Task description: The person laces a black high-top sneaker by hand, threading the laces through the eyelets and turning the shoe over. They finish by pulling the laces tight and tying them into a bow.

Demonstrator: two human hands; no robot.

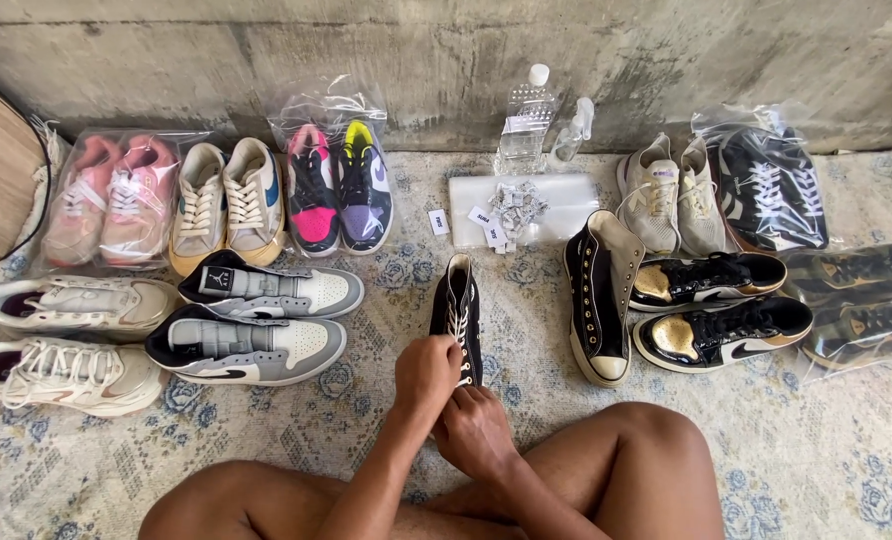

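Note:
A black high-top sneaker with cream laces stands upright on the patterned rug in front of my crossed legs. My left hand is closed on the laces near the shoe's toe end. Just below it, my right hand also pinches the laces close to the toe. Its matching black high-top lies on its side to the right, sole toward me.
Pairs of sneakers line the rug: white and grey ones at left, bagged pink pair, black-and-gold pair at right. A clear bottle, spray bottle and a white tray of small packets stand by the concrete wall.

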